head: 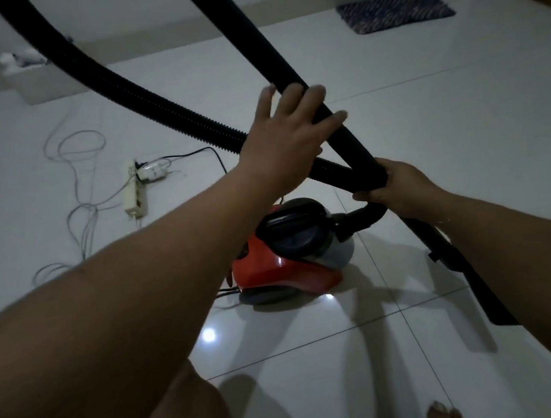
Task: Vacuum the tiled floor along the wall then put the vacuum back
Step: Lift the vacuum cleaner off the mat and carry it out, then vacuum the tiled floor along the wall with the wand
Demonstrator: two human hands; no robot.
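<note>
A red and black canister vacuum (pixel 285 259) stands on the white tiled floor (pixel 430 129) in front of me. Its black ribbed hose (pixel 137 94) loops up past the top left of the frame. The black wand (pixel 247 36) slants from the top centre down to the right, ending in a narrow nozzle (pixel 482 288) near the floor. My left hand (pixel 286 135) lies over the wand with its fingers curled loosely around it. My right hand (pixel 398 184) grips the wand lower down, just above the vacuum's hose inlet.
A white power strip (pixel 135 194) with plugs and loose grey cables (pixel 78 152) lies on the floor to the left. A white box (pixel 43 84) stands by the wall at the far left. A blue mat (pixel 396 11) lies far right. My bare toes (pixel 445 416) show at the bottom.
</note>
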